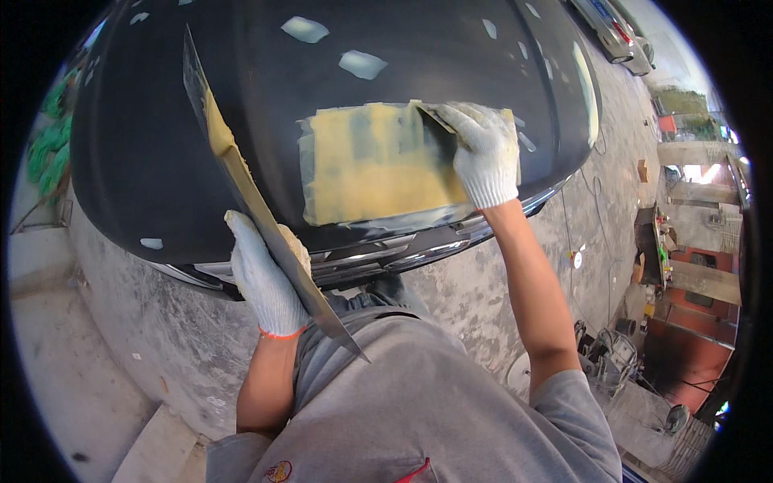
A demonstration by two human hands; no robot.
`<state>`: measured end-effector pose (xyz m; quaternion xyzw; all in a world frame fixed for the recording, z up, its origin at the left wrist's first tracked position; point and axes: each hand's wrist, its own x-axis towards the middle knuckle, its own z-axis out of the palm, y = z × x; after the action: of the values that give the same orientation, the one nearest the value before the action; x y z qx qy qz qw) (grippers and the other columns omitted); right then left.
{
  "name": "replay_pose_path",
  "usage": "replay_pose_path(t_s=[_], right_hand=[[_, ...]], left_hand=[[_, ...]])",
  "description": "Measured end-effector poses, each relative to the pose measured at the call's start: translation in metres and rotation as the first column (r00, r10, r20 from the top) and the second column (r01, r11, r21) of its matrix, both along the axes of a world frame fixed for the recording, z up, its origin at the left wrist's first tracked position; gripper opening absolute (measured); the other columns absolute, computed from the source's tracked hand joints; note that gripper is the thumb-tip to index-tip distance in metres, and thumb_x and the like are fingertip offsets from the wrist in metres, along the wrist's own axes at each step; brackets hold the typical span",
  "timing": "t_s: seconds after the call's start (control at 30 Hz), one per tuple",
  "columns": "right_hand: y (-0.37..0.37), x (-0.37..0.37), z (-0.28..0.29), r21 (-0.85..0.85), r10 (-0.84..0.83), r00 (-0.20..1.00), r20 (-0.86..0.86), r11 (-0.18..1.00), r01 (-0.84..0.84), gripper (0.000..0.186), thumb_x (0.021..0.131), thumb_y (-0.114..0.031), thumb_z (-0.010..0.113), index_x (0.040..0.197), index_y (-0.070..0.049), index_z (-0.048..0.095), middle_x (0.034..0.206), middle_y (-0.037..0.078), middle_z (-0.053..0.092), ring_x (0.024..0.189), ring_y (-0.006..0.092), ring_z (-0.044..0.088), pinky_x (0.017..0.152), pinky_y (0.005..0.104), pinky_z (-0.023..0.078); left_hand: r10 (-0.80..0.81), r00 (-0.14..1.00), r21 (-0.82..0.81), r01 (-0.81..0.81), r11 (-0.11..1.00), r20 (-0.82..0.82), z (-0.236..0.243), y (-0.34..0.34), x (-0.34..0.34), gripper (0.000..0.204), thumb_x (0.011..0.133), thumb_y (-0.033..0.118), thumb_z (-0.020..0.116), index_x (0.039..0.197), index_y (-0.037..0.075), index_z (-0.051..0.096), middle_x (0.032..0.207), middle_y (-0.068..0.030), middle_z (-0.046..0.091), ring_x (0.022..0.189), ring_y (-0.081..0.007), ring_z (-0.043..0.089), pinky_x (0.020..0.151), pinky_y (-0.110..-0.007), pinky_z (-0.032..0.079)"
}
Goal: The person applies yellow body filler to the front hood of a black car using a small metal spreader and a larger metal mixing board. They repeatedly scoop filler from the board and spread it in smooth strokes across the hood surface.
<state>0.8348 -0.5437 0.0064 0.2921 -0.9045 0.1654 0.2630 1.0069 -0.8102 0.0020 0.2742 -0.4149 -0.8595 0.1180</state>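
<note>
the gloved left hand (264, 278) grips a long board (258, 211) loaded with putty (295, 246), its fingers partly hidden. the gloved right hand (485, 153) has its fingers closed on a scraper (436, 118), at the upper part of the yellow patch (386, 189) on the black hood (137, 161).

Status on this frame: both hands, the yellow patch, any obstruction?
Left hand gripping filler-loaded board; right hand holding spreader at yellow patch, upper right. Patch uneven, dark streaks showing. Only right hand covering part.

Even, moderate light; soft sheen on hood (145, 161); right-edge glare (blown white); rim bowed, corners black.
</note>
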Motion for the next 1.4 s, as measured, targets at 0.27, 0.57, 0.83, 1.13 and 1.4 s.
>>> replay_pose_path(t_s=[0.27, 0.57, 0.83, 1.13, 1.4], right_hand=[[-0.007, 0.013, -0.008, 0.005, -0.004, 0.998, 0.056, 1.000, 0.004, 0.048, 0.077, 0.008, 0.062, 0.116, -0.008, 0.085, 0.114, 0.015, 0.083, 0.105, 0.0372, 0.077, 0.092, 0.0472, 0.059], [-0.008, 0.100, -0.024, -0.047, 0.004, 0.992, 0.124, 0.999, 0.002, 0.038, 0.079, -0.005, 0.073, 0.115, -0.010, 0.081, 0.112, 0.010, 0.082, 0.110, 0.0319, 0.077, 0.095, 0.0465, 0.057], [0.010, 0.147, -0.043, -0.059, -0.002, 0.993, 0.118, 0.998, 0.009, 0.036, 0.080, -0.014, 0.076, 0.116, -0.008, 0.080, 0.117, 0.009, 0.082, 0.112, 0.0306, 0.077, 0.097, 0.0473, 0.058], [0.030, 0.020, -0.022, -0.114, -0.082, 0.993, -0.079, 0.991, 0.073, 0.042, 0.078, 0.004, 0.066, 0.114, -0.008, 0.084, 0.113, 0.013, 0.083, 0.104, 0.0365, 0.078, 0.097, 0.0467, 0.059], [0.021, -0.014, -0.018, -0.053, -0.005, 1.000, -0.002, 0.999, 0.005, 0.045, 0.080, 0.005, 0.062, 0.115, -0.011, 0.086, 0.113, 0.012, 0.083, 0.106, 0.0360, 0.077, 0.096, 0.0471, 0.059]], left_hand=[[-0.031, 0.998, -0.128, 0.038, 0.991, 0.050, 0.010, 0.003, -0.005, 0.063, 0.116, 0.065, 0.050, 0.082, 0.012, 0.058, 0.059, 0.0005, 0.049, 0.044, -0.0095, 0.044, 0.042, -0.026, 0.037], [-0.087, 0.996, -0.136, 0.084, 0.987, -0.013, 0.021, 0.010, -0.011, 0.054, 0.122, 0.051, 0.043, 0.086, 0.014, 0.058, 0.054, 0.0011, 0.038, 0.036, -0.0117, 0.021, 0.034, -0.030, 0.019], [-0.118, 0.993, -0.239, 0.118, 0.964, 0.017, 0.019, 0.015, -0.004, 0.052, 0.122, 0.051, 0.044, 0.086, 0.015, 0.057, 0.053, 0.0015, 0.037, 0.037, -0.0116, 0.021, 0.036, -0.030, 0.021], [0.019, 0.996, -0.210, 0.000, 0.978, 0.088, 0.019, 0.034, 0.003, 0.048, 0.121, 0.051, 0.048, 0.086, 0.019, 0.055, 0.056, 0.0037, 0.038, 0.040, -0.0111, 0.028, 0.041, -0.029, 0.024], [0.063, 0.994, -0.173, -0.047, 0.984, 0.090, 0.015, 0.035, 0.006, 0.048, 0.121, 0.051, 0.047, 0.086, 0.019, 0.056, 0.056, 0.0035, 0.038, 0.041, -0.0113, 0.030, 0.041, -0.028, 0.026]])
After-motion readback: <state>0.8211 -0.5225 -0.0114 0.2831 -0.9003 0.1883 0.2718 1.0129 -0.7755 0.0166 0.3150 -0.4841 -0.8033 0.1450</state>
